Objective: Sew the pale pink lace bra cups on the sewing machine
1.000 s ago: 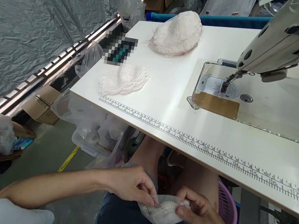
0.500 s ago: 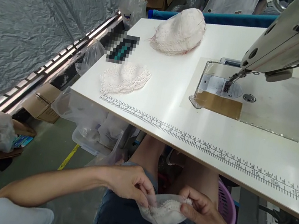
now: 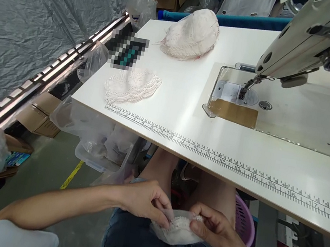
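Observation:
Above my lap, a small white lace-edged fabric piece [image 3: 179, 231] is stretched between both hands, with a sheer, see-through band along its upper left. My left hand [image 3: 150, 204] pinches its left end between thumb and fingers. At the right end, my right hand [image 3: 209, 225] grips the lacy edge, thumb in front and fingers behind. On the table lie a white lace cap-like piece [image 3: 133, 86] near the left edge and a larger pile of whitish cap-shaped pieces [image 3: 191, 34] with loose reddish threads farther back. Neither hand touches the table.
A sewing machine [image 3: 307, 42] stands on the white table [image 3: 175, 104], which has a printed ruler [image 3: 210, 153] along its front edge. Beneath are a clear plastic bin [image 3: 91, 159] at left and a purple basket [image 3: 243, 222] at right. Cardboard boxes [image 3: 41, 112] sit on the floor.
My hands have drawn slightly closer together, bunching the fabric piece a little more. The right hand has shifted left. The whole scene sits slightly farther left as the camera turned.

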Action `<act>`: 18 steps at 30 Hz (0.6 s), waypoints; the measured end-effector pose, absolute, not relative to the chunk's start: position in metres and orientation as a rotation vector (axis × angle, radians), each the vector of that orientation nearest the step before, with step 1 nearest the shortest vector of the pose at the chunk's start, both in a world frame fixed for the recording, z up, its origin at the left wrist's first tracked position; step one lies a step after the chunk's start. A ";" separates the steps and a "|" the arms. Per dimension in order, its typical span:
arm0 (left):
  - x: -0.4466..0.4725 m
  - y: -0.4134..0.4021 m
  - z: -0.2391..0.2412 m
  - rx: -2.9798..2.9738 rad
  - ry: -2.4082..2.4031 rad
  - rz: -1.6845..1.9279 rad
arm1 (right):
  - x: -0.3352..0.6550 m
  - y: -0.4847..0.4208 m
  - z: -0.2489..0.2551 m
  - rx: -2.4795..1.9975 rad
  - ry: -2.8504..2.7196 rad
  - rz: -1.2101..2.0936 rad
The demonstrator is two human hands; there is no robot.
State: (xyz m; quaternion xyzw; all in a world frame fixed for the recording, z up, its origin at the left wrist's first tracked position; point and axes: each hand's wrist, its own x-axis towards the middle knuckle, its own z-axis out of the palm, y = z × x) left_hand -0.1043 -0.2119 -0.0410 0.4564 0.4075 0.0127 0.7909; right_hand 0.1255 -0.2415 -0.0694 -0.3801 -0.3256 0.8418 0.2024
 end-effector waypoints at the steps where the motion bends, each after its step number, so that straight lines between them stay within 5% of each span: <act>1: -0.105 -0.212 -0.041 0.988 0.882 0.035 | 0.126 -0.242 -0.069 -1.063 -0.912 2.353; 11: -0.103 -0.209 -0.033 1.023 0.895 0.015 | 0.128 -0.243 -0.076 -1.047 -1.133 2.314; 18: -0.103 -0.210 -0.013 1.429 1.021 0.022 | 0.125 -0.243 -0.066 -1.288 -1.778 1.751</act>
